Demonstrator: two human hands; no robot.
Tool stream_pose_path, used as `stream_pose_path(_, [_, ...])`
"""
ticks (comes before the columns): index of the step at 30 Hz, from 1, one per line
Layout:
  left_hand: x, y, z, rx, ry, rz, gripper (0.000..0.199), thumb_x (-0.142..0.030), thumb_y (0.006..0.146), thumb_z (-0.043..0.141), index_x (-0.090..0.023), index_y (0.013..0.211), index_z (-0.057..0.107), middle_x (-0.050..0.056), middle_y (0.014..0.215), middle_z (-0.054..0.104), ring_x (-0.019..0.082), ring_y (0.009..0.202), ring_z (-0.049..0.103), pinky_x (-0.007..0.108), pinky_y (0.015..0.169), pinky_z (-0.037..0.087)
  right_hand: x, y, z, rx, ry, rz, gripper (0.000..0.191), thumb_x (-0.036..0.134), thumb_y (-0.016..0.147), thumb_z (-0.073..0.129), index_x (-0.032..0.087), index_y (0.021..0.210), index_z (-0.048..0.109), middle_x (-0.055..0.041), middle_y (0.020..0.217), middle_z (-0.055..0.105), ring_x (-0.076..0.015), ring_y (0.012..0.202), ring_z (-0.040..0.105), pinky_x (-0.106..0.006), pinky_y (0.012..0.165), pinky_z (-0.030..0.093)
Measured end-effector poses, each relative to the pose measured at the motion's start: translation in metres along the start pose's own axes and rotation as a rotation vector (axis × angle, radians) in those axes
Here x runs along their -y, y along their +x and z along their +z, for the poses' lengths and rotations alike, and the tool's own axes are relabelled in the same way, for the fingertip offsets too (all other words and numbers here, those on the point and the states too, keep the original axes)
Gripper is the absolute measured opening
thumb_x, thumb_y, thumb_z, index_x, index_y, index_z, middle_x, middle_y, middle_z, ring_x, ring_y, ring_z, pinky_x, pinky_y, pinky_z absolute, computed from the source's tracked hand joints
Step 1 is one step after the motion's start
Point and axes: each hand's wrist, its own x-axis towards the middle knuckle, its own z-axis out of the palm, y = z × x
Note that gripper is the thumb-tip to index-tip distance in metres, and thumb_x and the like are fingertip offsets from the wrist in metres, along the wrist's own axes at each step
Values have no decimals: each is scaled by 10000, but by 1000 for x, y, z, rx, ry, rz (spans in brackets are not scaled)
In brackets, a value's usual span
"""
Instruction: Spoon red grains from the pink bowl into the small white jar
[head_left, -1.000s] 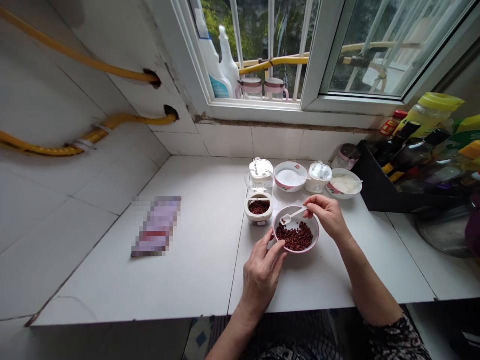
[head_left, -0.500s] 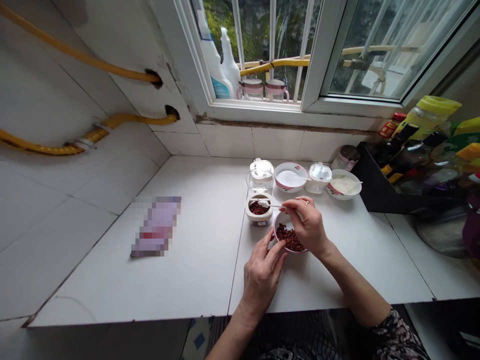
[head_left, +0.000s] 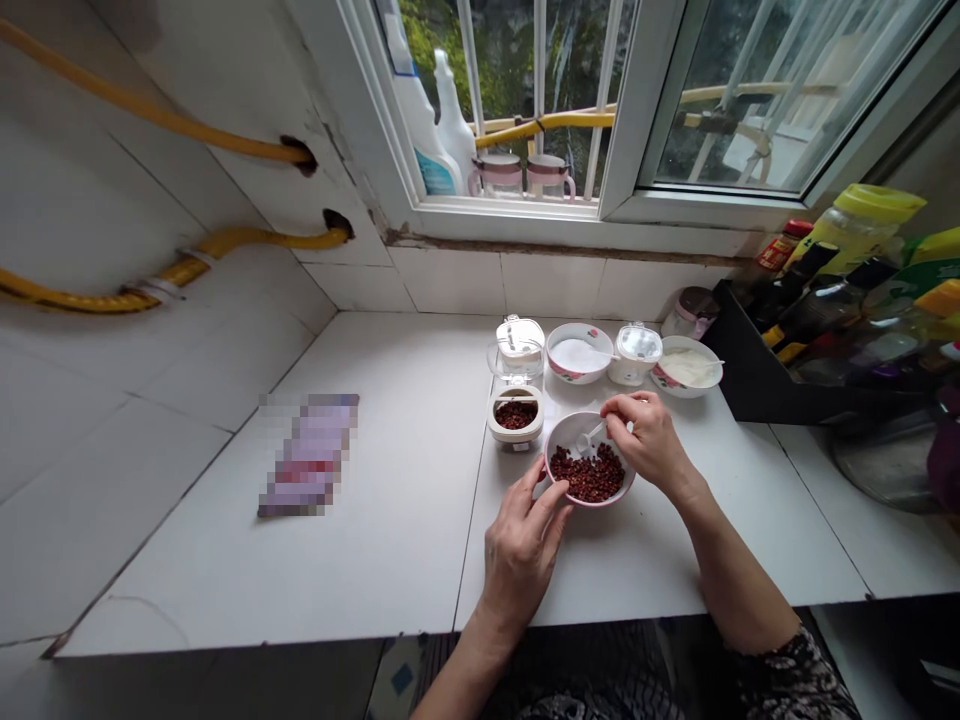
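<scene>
A white bowl (head_left: 568, 433) with a pink rim holds dark red, peppercorn-like grains (head_left: 596, 478). My left hand (head_left: 521, 540) grips the bowl's left side, thumb at the near rim and fingers along the outside. In my right hand (head_left: 651, 445) a small white spoon (head_left: 585, 441) is pinched by its handle. The spoon's head is inside the bowl, at the far edge of the grains; whether it touches them I cannot tell. Just left of and behind the bowl stands an open square jar (head_left: 516, 438) with similar grains in it.
Along the back stand a lidded jar (head_left: 520, 342), a bowl of white powder (head_left: 579, 374), another jar (head_left: 636, 370) and a bowl of whitish contents (head_left: 688, 388). At right sits a black box (head_left: 772, 396) of bottles. A blurred purple packet (head_left: 311, 455) lies left.
My right hand has drawn the spoon away from the open jar, rightward and down into the bowl. The left hand stays on the bowl.
</scene>
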Motion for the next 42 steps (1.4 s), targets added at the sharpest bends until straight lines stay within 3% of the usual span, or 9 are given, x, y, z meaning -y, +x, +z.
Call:
stream_pose_path(4, [1, -1, 0, 5, 8, 1, 234, -149, 948, 565, -194, 1171, 621, 151, 1309, 602, 233, 1140, 639, 355, 934, 565, 3, -2, 10, 74, 32, 3, 192, 149, 829, 480, 223, 765, 646, -7, 687, 716, -188, 731, 624, -404, 952, 391])
stream_pose_path(9, [1, -1, 0, 3, 0, -4, 234, -152, 949, 562, -198, 1170, 623, 151, 1311, 603, 235, 1139, 641, 360, 929, 569, 6, 0, 7, 97, 163, 90, 186, 173, 820, 485, 225, 726, 637, 21, 577, 679, -178, 685, 615, -374, 917, 413])
stream_pose_path(17, [1, 0, 0, 19, -9, -18, 242, -161, 942, 574, -212, 1171, 631, 142, 1321, 603, 236, 1127, 649, 364, 930, 571, 6, 3, 0, 89, 548, 326, 135, 285, 762, 555, 194, 730, 650, 7, 550, 650, -151, 545, 595, -282, 606, 477])
stream_pose_path(25, [1, -1, 0, 10, -7, -16, 240, -154, 943, 564, -205, 1167, 633, 144, 1320, 603, 239, 1148, 639, 366, 935, 571, 2, 7, -1, 85, 761, 423, 168, 344, 698, 634, 177, 705, 652, 0, 535, 643, -130, 516, 551, -277, 575, 472])
stream_pose_path(30, [1, -1, 1, 7, -8, -17, 249, -161, 944, 565, -215, 1178, 631, 138, 1325, 602, 238, 1144, 641, 368, 934, 572, 1, 8, 0, 54, 763, 411, 187, 362, 716, 651, 177, 735, 659, 5, 541, 635, -130, 526, 556, -280, 576, 477])
stream_pose_path(36, [1, 0, 0, -2, -10, -7, 237, -155, 945, 560, -207, 1164, 635, 142, 1313, 607, 239, 1139, 641, 368, 931, 576, 14, 10, 8, -104, 758, 342, 216, 402, 800, 629, 191, 843, 645, -11, 628, 673, -151, 603, 614, -309, 650, 521])
stream_pose_path(40, [1, 0, 1, 0, 0, -3, 235, -151, 948, 562, -198, 1168, 627, 146, 1311, 603, 236, 1140, 638, 358, 930, 574, 32, 5, 22, -191, 642, 234, 174, 356, 896, 563, 204, 928, 641, -34, 730, 720, -176, 696, 669, -333, 722, 535])
stream_pose_path(42, [1, -1, 1, 2, 3, -3, 236, -149, 947, 566, -196, 1172, 623, 146, 1316, 598, 234, 1141, 635, 350, 930, 571, 38, 2, 28, -212, 493, 88, 140, 299, 932, 531, 216, 951, 642, -36, 769, 738, -186, 745, 682, -378, 832, 518])
